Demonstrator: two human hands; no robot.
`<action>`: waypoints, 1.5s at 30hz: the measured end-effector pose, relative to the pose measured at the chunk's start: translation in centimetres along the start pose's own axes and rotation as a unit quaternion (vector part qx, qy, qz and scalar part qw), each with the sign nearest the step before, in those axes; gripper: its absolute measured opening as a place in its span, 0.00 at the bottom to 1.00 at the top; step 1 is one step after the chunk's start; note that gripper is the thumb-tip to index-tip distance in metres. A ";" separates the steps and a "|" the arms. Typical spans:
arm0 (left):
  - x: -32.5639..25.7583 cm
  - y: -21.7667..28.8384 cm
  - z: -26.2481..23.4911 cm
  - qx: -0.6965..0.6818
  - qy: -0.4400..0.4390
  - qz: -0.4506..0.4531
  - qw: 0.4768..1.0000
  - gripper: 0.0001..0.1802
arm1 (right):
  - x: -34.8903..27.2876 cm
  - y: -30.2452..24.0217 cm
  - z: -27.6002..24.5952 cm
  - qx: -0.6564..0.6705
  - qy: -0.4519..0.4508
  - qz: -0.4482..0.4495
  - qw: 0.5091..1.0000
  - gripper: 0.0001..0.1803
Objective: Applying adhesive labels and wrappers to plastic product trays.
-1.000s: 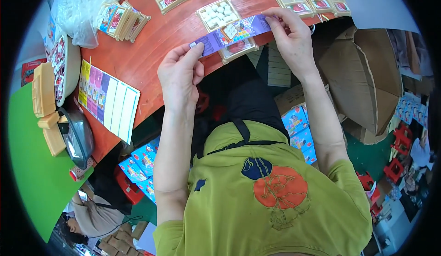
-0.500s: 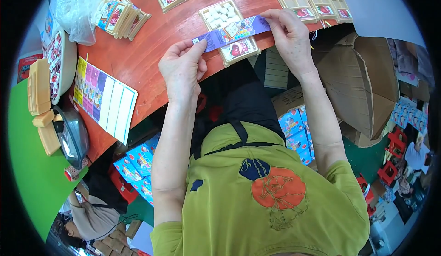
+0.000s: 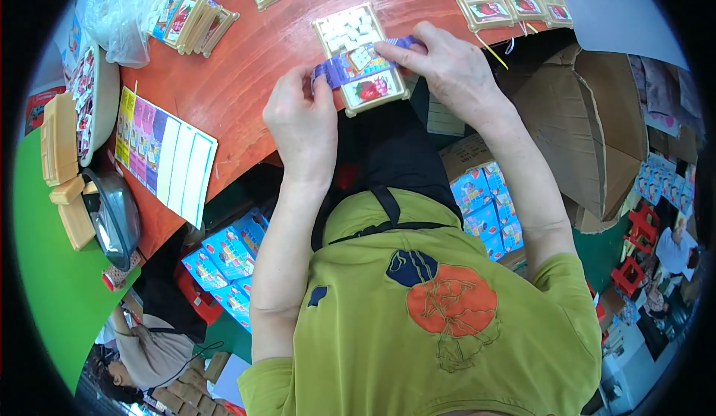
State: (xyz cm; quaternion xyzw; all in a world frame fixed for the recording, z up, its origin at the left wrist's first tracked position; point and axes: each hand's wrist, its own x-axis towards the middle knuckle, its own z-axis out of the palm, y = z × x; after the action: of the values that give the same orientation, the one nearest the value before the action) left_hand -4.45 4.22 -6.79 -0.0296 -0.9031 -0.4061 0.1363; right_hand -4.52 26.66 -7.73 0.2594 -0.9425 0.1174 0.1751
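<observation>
purple card strip (image 3: 358,61) pinched by both hands (image 3: 302,117) over tan tray (image 3: 358,58).

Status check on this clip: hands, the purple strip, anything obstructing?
Left hand and right hand each pinch one end of the purple printed paper strip. Strip stretched across the tan plastic tray of white pieces. Nothing obstructing.

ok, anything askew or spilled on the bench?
Nothing spilled. The purple card strip lies slanted across the beige tray, held at its ends by the left hand and right hand. The colourful sheet overhangs the table edge.
</observation>
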 end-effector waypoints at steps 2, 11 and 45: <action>-1.7 0.0 -1.2 0.006 -0.004 -0.008 1.000 0.04 | -0.8 -1.1 -0.2 0.010 -0.017 -0.002 1.000 0.29; -6.8 0.2 -3.9 -0.361 -0.122 -0.474 0.794 0.23 | -1.6 -2.4 -0.2 0.019 -0.022 -0.012 0.999 0.26; -9.3 2.0 -2.8 -0.558 -0.125 -0.315 0.757 0.12 | -4.2 -9.7 -0.9 0.839 0.009 0.298 0.456 0.29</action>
State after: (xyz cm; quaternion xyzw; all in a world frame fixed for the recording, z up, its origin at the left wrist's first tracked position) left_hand 5.44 4.04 -6.07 0.1353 -0.4839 -0.8507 -0.1546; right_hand 4.21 20.67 -7.31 -0.0166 -0.4070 0.8983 -0.1645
